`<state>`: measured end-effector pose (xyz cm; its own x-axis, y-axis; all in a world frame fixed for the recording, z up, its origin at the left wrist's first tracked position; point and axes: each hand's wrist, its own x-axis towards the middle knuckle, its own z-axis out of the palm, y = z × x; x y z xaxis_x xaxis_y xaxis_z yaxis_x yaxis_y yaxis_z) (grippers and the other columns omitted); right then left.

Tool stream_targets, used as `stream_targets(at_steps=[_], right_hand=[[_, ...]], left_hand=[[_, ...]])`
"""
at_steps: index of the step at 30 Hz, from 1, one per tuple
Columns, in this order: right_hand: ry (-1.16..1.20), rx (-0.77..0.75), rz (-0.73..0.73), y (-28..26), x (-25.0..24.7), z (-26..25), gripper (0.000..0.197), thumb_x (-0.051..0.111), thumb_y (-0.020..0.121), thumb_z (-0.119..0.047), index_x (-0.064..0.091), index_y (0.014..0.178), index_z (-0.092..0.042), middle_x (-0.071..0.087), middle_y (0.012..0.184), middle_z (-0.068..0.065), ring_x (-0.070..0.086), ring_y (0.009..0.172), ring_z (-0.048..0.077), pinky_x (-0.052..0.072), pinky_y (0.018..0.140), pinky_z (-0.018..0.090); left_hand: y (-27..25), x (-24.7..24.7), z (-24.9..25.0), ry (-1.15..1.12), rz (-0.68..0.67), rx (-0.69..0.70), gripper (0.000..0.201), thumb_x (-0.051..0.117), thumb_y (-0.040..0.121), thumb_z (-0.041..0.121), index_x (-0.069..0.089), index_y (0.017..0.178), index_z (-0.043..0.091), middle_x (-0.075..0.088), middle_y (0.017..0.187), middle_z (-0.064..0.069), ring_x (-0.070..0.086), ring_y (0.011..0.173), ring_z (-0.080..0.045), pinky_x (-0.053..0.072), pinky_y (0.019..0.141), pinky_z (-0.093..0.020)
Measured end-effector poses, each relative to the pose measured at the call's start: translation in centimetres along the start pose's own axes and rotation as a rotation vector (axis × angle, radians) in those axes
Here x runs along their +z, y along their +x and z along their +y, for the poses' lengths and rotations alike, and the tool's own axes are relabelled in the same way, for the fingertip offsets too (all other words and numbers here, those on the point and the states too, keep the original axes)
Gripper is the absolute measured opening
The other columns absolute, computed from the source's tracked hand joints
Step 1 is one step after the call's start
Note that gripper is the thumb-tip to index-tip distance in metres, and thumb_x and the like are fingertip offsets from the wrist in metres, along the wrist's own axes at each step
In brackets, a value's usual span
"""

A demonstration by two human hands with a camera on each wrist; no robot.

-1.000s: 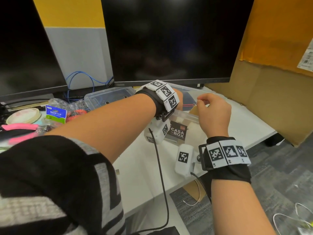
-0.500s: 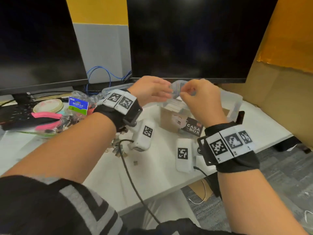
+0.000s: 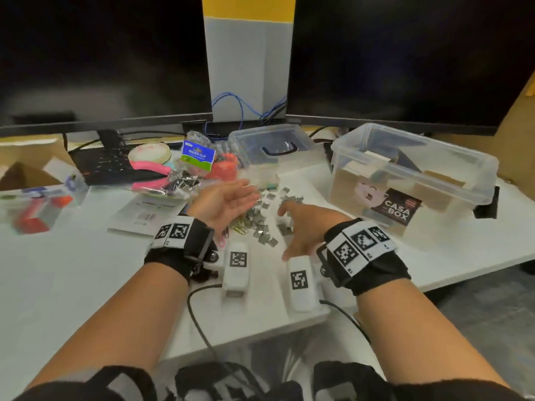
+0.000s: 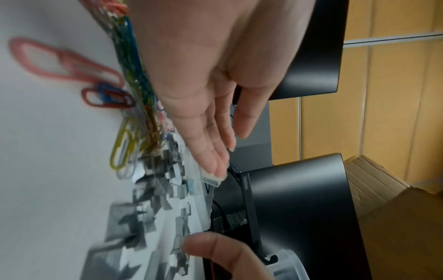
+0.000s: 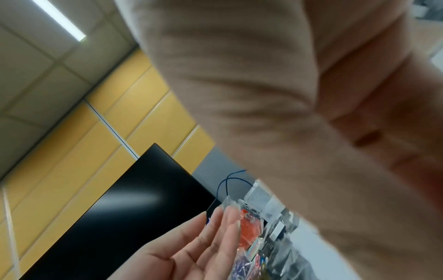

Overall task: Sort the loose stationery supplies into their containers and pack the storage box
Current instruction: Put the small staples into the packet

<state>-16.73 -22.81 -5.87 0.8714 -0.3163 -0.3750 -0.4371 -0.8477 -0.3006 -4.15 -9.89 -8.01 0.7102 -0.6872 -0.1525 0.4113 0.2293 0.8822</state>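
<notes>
We see a loose heap of small grey metal clips [image 3: 267, 218] scattered on the white desk at the centre of the head view, blurred. At its seven o'clock edge lies a tangle of coloured paper clips [image 4: 124, 98]: pink, red, blue, yellow, green. At two o'clock stands the clear storage box [image 3: 451, 180], open-topped, with brown cardboard packets inside. At twelve o'clock sits a smaller clear container [image 3: 269, 146] with a black handle.
</notes>
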Motion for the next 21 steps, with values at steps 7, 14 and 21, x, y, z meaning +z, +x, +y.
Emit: stream_targets(at_steps=[7,14,21], right_hand=[[0.194,-0.025,0.128,2.4,0.1,-0.2,0.048,0.078,0.074,-0.011,0.051,0.114,-0.014,0.060,0.085,0.000,0.059,0.062,0.011,0.048,0.053,0.015],[0.191,-0.059,0.163,3.6,0.2,-0.4,0.020,0.074,0.079,-0.016,0.066,0.097,-0.017,0.058,0.063,-0.007,0.053,0.050,0.000,0.033,0.042,0.006],[0.219,-0.067,0.208,3.8,0.5,-0.2,0.021,0.075,0.075,-0.012,0.057,0.084,-0.018,0.058,0.059,-0.005,0.053,0.048,0.004,0.031,0.040,0.004]], left_hand=[[1.2,-0.1,-0.8,-0.191,-0.004,-0.053,0.016,0.043,0.097,0.006,0.057,0.102,0.000,0.066,0.098,-0.017,0.066,0.091,-0.028,0.055,0.081,-0.033],[2.2,-0.7,-1.3,-0.274,-0.032,-0.095,0.016,0.046,0.095,0.006,0.060,0.100,-0.001,0.069,0.094,-0.017,0.071,0.083,-0.026,0.058,0.076,-0.031],[2.4,-0.6,-1.4,-0.260,-0.034,-0.102,0.016,0.045,0.095,0.005,0.059,0.099,-0.001,0.065,0.098,-0.018,0.068,0.086,-0.027,0.055,0.081,-0.032]])
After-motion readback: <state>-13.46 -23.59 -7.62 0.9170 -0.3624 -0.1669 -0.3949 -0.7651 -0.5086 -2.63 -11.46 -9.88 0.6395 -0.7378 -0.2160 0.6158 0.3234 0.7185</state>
